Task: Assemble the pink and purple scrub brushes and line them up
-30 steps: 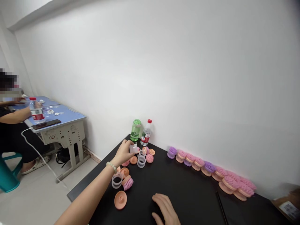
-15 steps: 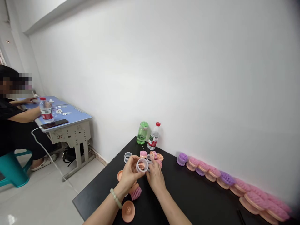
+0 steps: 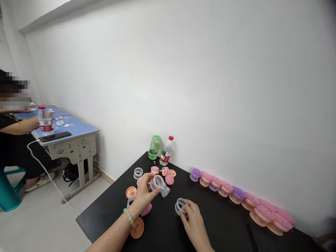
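Observation:
Fingers of my left hand (image 3: 144,192) are closed on a translucent plastic ring (image 3: 158,182), held tilted above the black table. A second clear piece (image 3: 165,191) shows against its right side; whether it is joined or gripped too, I cannot tell. My right hand (image 3: 193,215) pinches another translucent flanged ring (image 3: 180,205) at or just above the table. Around my left hand lie orange round caps (image 3: 131,192), a pink bristle head (image 3: 146,210) partly hidden by my wrist, and a loose clear ring (image 3: 138,173). Behind it are several pink brush parts (image 3: 169,179).
A green bottle (image 3: 154,147) and a red-capped water bottle (image 3: 166,151) stand at the back corner. Finished-looking pink and purple brushes (image 3: 238,193) line the wall. A dark pen-like stick (image 3: 252,237) lies front right. Left, another person sits at a blue desk (image 3: 81,130).
My right hand has moved right and nearer, away from my left, carrying a clear ring. My left hand still holds its ring. The view has shifted slightly.

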Motion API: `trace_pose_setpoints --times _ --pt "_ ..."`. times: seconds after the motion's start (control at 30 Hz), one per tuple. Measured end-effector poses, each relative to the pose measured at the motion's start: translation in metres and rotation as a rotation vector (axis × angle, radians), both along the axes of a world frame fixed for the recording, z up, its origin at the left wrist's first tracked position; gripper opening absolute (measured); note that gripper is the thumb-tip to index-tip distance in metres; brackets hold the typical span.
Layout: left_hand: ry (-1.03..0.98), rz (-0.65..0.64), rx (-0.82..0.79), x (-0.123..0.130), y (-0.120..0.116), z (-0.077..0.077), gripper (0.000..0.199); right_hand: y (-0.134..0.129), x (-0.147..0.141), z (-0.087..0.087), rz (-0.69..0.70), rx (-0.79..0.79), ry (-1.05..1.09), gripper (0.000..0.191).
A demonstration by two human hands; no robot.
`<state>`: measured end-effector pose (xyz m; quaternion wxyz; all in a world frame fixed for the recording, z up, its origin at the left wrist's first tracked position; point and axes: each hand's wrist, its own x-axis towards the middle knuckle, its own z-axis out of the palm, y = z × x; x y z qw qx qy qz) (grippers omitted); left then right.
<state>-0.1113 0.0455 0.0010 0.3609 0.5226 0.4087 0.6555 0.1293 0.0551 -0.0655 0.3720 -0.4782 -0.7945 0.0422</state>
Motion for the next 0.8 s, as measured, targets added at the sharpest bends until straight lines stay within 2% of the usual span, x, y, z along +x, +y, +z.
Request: trace_pose_setpoints --times 0.07,0.13,0.3,0.43,0.53,0.67,0.8 --pt "0.018 0.025 0.007 0.002 -0.001 0.002 0.037 0.001 0.003 0.005 -0.016 0.032 0.022 0.012" --pt "0.032 0.045 0.015 0.002 -0.002 0.004 0.035 0.008 0.0 0.015 -0.016 0.052 0.031 0.021" --pt "0.032 0.048 0.021 -0.001 -0.005 0.005 0.033 0.05 -0.023 0.04 -0.017 -0.025 0.022 0.038" --pt "0.041 0.037 0.023 -0.002 -0.007 0.004 0.034 0.09 -0.051 0.043 -0.038 -0.141 0.041 0.052" --pt "0.076 0.041 0.027 -0.003 -0.007 0.002 0.033 0.106 -0.068 0.042 -0.018 -0.228 0.091 0.049" --pt "0.123 0.037 0.029 -0.005 -0.006 0.001 0.031 0.1 -0.065 0.051 0.034 -0.303 0.23 0.036" --pt "0.15 -0.022 0.021 -0.002 -0.008 -0.001 0.036 0.063 -0.035 0.068 0.096 -0.397 0.437 0.034"
